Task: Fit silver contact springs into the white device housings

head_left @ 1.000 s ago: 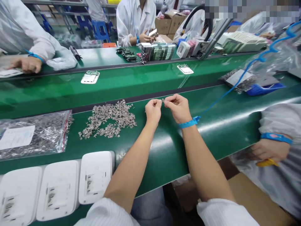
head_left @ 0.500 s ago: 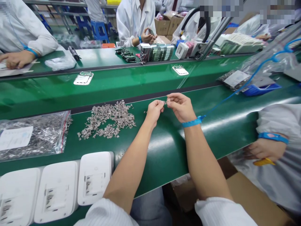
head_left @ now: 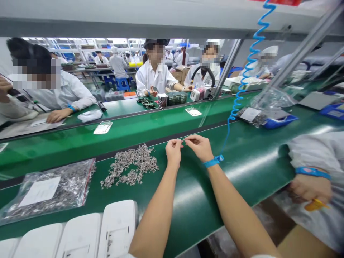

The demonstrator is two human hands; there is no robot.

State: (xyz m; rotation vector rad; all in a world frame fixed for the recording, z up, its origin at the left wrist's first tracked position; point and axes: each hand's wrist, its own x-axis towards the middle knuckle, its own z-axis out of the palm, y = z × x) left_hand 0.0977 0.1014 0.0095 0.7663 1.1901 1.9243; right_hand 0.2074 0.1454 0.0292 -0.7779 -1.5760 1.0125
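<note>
My left hand [head_left: 173,152] and my right hand [head_left: 200,147] meet above the green bench, near the dark strip along the belt. Both are closed in pinches, fingertips almost touching. Between them is a tiny silvery metal part [head_left: 183,140], too small to make out its shape. A blue wrist strap [head_left: 212,162] circles my right wrist. Left of my left hand, a loose pile of small metal parts [head_left: 137,157] is spread on the bench. Beyond it lies a clear zip bag [head_left: 71,190] full of similar-looking parts.
White plastic housings [head_left: 118,218] stand in a row at lower left. White casings with green boards [head_left: 193,111] lie on the green belt [head_left: 150,123]. A coiled blue cord [head_left: 251,61] hangs at right, near a blue tray [head_left: 281,122]. A co-worker's hand [head_left: 311,188] holds something yellow.
My view has tilted upward, bringing the overhead shelf into sight. Casings on the belt have shifted left. My hands stay pinched together. The co-worker opposite now stretches one arm to the right.
</note>
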